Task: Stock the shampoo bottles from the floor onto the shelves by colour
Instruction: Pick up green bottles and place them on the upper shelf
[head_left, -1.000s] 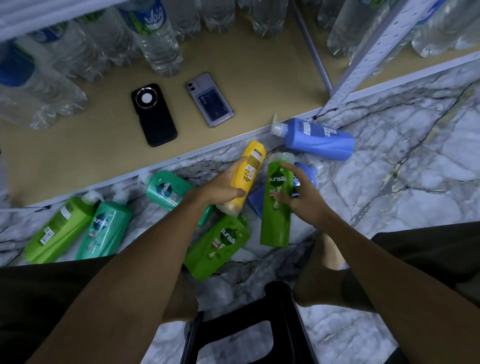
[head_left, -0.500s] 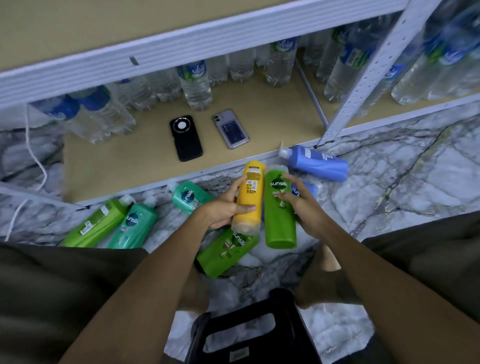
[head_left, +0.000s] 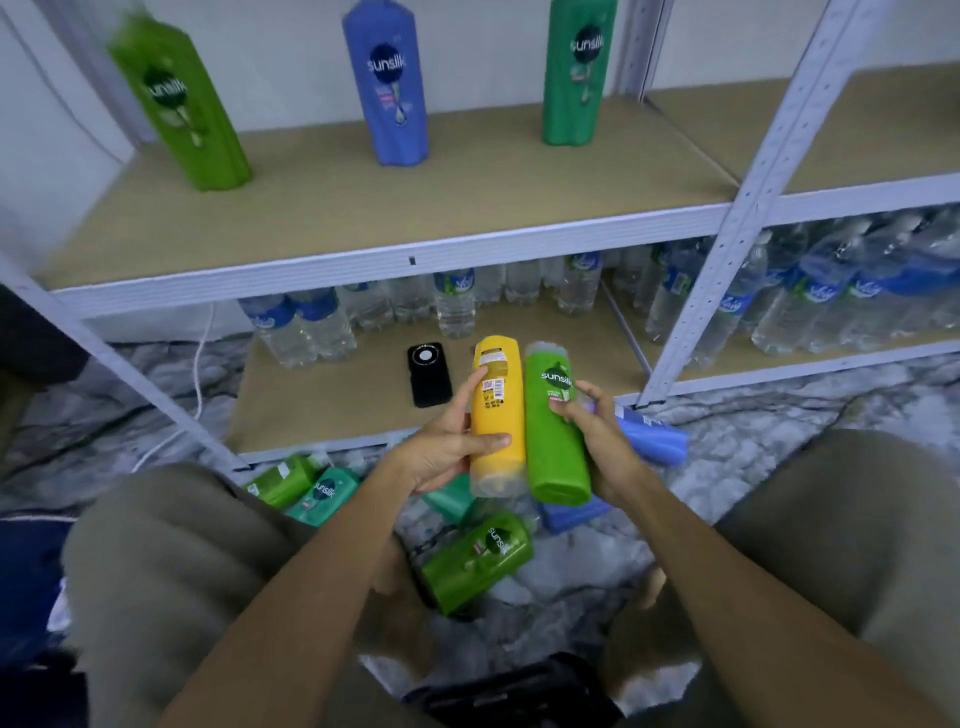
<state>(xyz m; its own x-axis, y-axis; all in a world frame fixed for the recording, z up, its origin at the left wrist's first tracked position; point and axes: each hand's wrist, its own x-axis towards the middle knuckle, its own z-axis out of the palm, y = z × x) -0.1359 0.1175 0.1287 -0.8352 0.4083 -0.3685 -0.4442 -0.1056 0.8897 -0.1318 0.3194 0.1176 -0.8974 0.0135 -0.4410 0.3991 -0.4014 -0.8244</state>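
Two shampoo bottles were held side by side above the floor: the left hand (head_left: 447, 452) gripped a yellow bottle (head_left: 497, 415), fingers curled round it, while the right hand (head_left: 602, 441) clasped a lime-green bottle (head_left: 553, 431).

A single head-worn wide-angle view looks forward and down from close above the knees, facing the shelves (head_left: 395, 249), with both forearms reaching in from the bottom edge and the floor (head_left: 779, 441) below.
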